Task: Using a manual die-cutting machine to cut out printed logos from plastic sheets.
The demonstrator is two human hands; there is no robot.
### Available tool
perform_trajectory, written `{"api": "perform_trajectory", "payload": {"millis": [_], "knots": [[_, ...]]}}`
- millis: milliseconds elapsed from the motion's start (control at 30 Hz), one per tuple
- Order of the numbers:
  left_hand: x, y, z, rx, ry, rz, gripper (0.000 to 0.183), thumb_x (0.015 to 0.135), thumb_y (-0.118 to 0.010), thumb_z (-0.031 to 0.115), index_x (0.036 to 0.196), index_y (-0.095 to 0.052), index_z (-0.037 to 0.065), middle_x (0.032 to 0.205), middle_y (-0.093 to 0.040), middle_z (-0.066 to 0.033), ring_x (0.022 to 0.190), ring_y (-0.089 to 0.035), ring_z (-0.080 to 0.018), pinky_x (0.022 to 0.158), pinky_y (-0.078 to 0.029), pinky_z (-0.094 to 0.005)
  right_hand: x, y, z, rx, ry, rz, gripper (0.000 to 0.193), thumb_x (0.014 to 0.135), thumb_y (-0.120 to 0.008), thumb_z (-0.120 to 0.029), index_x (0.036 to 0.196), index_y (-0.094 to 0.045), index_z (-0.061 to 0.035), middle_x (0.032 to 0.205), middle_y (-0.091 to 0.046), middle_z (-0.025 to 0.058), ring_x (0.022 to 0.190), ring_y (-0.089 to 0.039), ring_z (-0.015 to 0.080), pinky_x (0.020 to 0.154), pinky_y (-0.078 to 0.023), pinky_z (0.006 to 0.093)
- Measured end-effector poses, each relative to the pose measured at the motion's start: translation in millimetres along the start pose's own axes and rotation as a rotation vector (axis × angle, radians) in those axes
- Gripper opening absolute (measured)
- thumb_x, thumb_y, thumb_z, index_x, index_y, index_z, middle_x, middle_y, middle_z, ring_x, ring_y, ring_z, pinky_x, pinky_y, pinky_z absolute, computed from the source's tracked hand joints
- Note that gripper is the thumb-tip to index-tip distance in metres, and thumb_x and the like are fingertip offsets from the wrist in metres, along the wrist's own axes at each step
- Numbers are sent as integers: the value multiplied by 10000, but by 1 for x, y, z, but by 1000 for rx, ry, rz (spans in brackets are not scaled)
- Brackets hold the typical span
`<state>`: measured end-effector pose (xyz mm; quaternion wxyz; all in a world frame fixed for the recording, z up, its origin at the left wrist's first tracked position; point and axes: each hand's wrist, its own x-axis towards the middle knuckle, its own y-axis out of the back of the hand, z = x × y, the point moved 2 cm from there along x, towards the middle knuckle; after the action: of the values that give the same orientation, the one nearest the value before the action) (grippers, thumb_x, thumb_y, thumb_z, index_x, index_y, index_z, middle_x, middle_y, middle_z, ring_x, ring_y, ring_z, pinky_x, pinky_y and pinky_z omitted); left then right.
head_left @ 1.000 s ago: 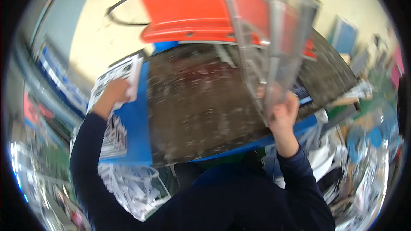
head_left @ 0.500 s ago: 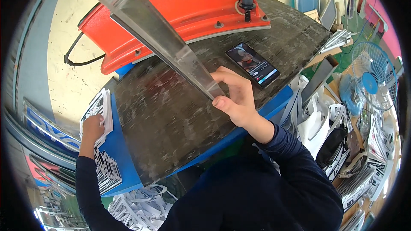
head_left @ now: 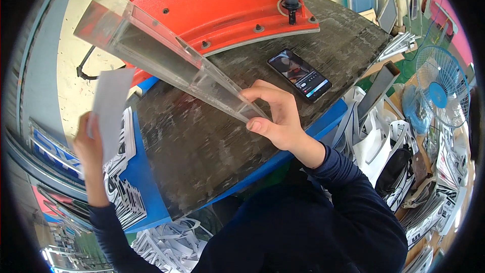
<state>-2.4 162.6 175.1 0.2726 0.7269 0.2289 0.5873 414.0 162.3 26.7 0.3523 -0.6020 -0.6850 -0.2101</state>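
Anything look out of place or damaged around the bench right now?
A phone, screen lit, lies on the dark tabletop near the right hand, odd among the work things. The tabletop itself looks scuffed and patchy. White strips lie tangled below its near edge.

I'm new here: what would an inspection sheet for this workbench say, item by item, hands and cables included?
Surface: dark, scuffed board beside a blue base.
Job's things: clear bar, white sheet, stacked printed sheets.
Clutter: phone face-up on the board; heap of white strips below the near edge.
Hands: right hand pinches the bar's near end; left hand holds the white sheet up.
Cables: black cable or hose looping at left.
Surroundings: red machine part at the far side; fan at right.
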Motion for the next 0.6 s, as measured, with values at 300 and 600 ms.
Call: {"api": "perform_trajectory", "payload": {"millis": [300,600], "knots": [[-114,-32,103,-309,-253,-634,700,810,-615,-60,1479,-511,120,1513,-512,-166,1423,-435,-411,1151,-375,-524,3,-6,-2,30,9,18,480,808,-854,-371,1062,-719,13,851,-590,54,832,-560,162,776,-435,303],[-146,2,179,-460,-77,-772,627,937,-455,-44,1534,-462,148,1621,-354,-199,1496,-322,-435,1182,-252,-617,8,-3,-34,-253,186,-84,589,706,-904,-436,1045,-721,10,845,-618,83,778,-589,241,773,-421,345]]}}
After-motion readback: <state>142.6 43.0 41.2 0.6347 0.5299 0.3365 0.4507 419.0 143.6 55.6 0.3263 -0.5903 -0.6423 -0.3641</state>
